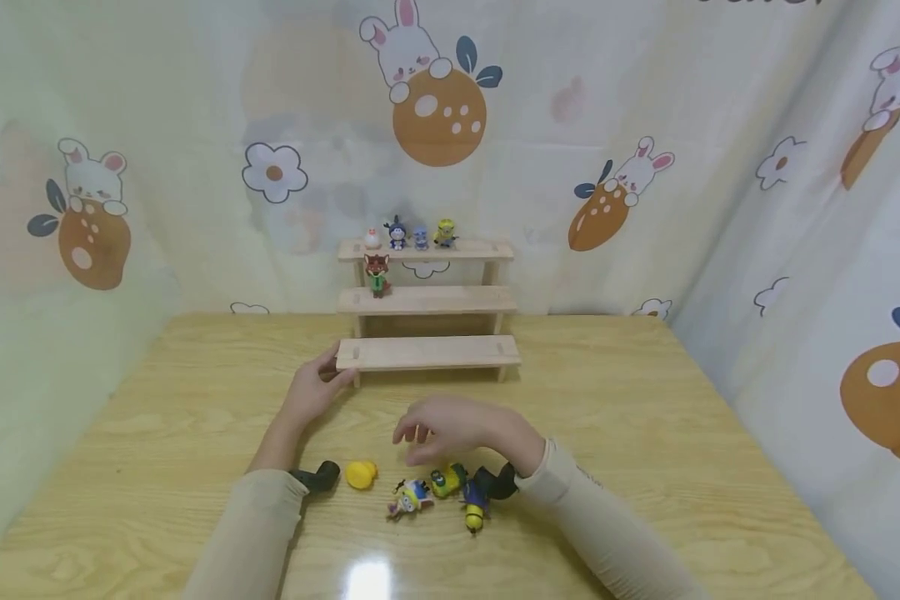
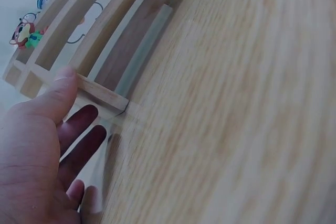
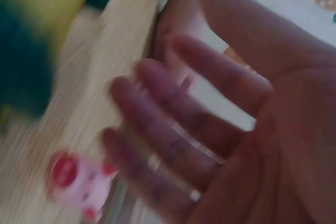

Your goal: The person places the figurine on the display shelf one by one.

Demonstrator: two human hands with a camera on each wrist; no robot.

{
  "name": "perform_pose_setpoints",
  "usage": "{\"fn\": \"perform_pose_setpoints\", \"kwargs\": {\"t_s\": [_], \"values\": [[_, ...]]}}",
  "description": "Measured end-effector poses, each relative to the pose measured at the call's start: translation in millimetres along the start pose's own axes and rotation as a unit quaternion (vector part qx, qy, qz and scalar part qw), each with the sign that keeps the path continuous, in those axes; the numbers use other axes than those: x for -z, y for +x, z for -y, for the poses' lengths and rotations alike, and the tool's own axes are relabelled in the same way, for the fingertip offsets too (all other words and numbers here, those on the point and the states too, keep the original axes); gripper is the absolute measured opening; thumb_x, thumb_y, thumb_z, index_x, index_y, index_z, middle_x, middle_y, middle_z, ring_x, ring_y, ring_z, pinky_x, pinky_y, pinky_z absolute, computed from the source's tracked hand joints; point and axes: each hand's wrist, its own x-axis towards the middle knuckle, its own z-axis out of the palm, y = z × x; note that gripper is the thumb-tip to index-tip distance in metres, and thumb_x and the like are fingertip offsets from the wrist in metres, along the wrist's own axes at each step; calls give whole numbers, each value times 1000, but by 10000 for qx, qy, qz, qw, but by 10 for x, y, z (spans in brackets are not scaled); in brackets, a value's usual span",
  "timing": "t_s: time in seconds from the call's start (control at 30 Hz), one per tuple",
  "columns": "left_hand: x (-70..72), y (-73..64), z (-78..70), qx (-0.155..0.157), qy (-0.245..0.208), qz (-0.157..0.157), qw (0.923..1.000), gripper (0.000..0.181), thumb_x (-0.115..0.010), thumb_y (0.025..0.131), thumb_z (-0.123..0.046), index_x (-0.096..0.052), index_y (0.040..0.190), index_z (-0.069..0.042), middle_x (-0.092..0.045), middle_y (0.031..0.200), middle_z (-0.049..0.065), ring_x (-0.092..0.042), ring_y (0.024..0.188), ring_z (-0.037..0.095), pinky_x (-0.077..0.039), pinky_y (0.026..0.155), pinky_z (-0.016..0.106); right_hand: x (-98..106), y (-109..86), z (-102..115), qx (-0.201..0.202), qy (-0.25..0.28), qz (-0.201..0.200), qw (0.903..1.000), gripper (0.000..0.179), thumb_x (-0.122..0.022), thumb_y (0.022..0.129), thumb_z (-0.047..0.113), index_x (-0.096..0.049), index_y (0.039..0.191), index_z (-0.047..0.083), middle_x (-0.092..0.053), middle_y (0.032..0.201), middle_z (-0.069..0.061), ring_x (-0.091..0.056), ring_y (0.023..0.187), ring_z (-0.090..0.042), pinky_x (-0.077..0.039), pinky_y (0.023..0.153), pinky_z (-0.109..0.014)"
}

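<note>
- Pale wood, grained and square-edged, makes the three-step shelf [image 1: 429,352]; the left hand [image 1: 317,392] touches its lowest left end, fingers loosely spread.
- Right hand [image 1: 450,429] is fairly wide and empty, near small, smooth, plastic-looking toys on the table [image 1: 607,417]: a rounded yellow duck [image 1: 360,475], a yellow-and-green figure [image 1: 448,481] and others.
- Best, I judge, to pinch one toy by its body, steady the shelf lightly, and avoid nudging the fox [image 1: 377,277] standing on the middle step.
</note>
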Motion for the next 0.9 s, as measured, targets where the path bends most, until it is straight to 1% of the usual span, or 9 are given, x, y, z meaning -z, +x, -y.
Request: {"fn": "perform_pose_setpoints", "kwargs": {"t_s": [0.07,0.17,0.27,0.37,0.43,0.63,0.73,0.8,0.9], "values": [[1,2,-7,-3,-46,-3,10000,78,-63,89,-42,-28,150,-9,-60,126,19,-54,120,33,-41,103,50,-26,-35,101,144,-196,301,9993,39,-67,89,35,-62,123,16,-64,115,1,-61,101,-9,-49,86,-19],[4,-4,-15,4,-47,-7,10000,77,-64,89,-41,-29,149,-9,-61,125,19,-55,120,33,-41,103,50,-70,-55,227,441,-407,604,9964,42,-71,85,34,-62,123,18,-62,116,4,-60,102,-8,-47,85,-14],[10,-6,-23,-8,-28,-13,10000,77,-63,89,-41,-28,150,-9,-61,126,19,-55,120,33,-41,103,50,-111,-46,305,651,-639,763,9929,41,-75,82,32,-64,119,19,-61,111,6,-58,98,-4,-45,83,-11],[16,-2,-28,-13,-30,-16,10000,78,-63,89,-43,-27,150,-10,-60,127,19,-54,120,33,-41,103,50,-148,-29,324,648,-787,839,9912,38,-77,79,32,-66,114,22,-60,105,9,-56,94,0,-44,81,-10],[17,-2,-34,-12,-16,-17,10000,78,-63,89,-43,-27,150,-9,-60,127,19,-54,120,34,-41,104,50,-171,-18,314,606,-827,848,9911,35,-78,79,32,-66,111,24,-59,103,11,-55,92,1,-44,80,-10],[11,-16,-45,11,5,-25,10000,77,-63,89,-42,-28,150,-10,-60,127,19,-54,121,34,-41,104,50,-207,-13,296,580,-636,804,9930,29,-78,79,27,-65,105,24,-60,98,12,-54,89,2,-44,78,-11],[9,-12,-37,-12,-23,-28,10000,76,-64,89,-41,-28,150,-9,-60,127,19,-55,120,33,-41,103,50,-212,-16,284,531,-409,692,9954,26,-79,78,23,-62,98,23,-59,92,13,-52,81,2,-43,72,-11],[8,-7,-32,-20,-61,-33,10000,77,-64,89,-41,-29,150,-10,-60,127,19,-55,120,33,-42,103,50,-211,-19,260,436,-177,593,9971,26,-79,78,20,-59,94,21,-57,86,12,-48,74,1,-42,65,-11],[7,-4,-26,-20,-116,-34,9999,77,-64,89,-41,-28,150,-9,-60,127,20,-55,120,34,-43,102,50,-192,-14,202,259,127,331,9990,26,-77,80,19,-55,92,20,-55,81,9,-44,68,0,-40,59,-13]]}}
